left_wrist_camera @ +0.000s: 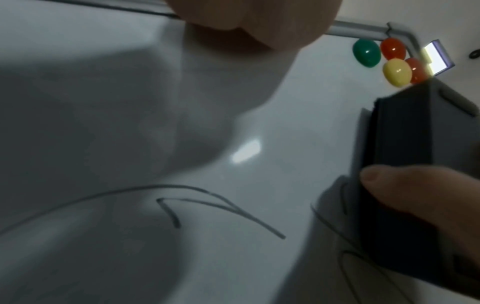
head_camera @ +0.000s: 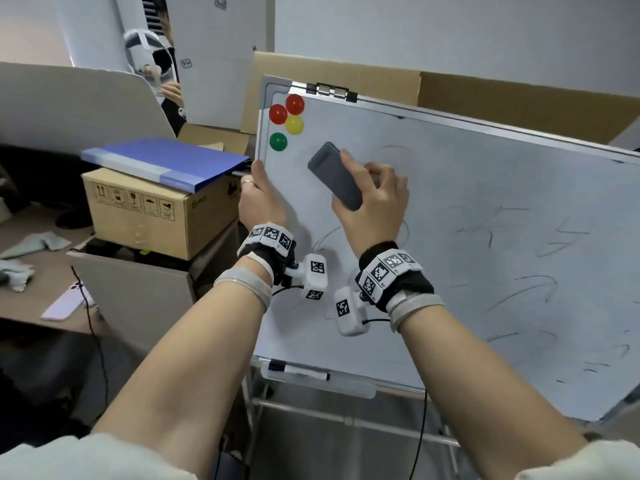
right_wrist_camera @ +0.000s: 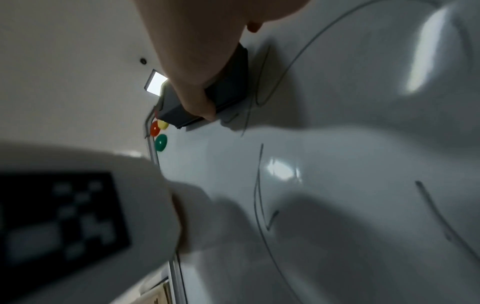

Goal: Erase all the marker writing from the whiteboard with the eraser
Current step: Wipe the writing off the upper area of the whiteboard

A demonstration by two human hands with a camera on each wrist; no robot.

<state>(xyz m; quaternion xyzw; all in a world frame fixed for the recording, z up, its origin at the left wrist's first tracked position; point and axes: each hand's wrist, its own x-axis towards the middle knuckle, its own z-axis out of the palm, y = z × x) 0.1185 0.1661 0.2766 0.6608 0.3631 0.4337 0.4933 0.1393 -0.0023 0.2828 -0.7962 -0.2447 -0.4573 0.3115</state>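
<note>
Whiteboard (head_camera: pixel 467 202) is steadied by the left hand (head_camera: pixel 258 199) gripping its 9 o'clock edge. Right hand (head_camera: pixel 372 202) clamps the eraser (head_camera: pixel 334 174) flat, so strokes (head_camera: pixel 519 289) toward 4 o'clock wipe next.

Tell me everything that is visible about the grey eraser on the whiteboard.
The eraser is a dark grey rectangular block, with a hard-looking body and a thin darker pad layer on its underside. It lies tilted, its upper end toward the coloured magnets. The right hand grips its lower end, thumb on one side. Its pad faces the whiteboard; contact cannot be confirmed.
</note>
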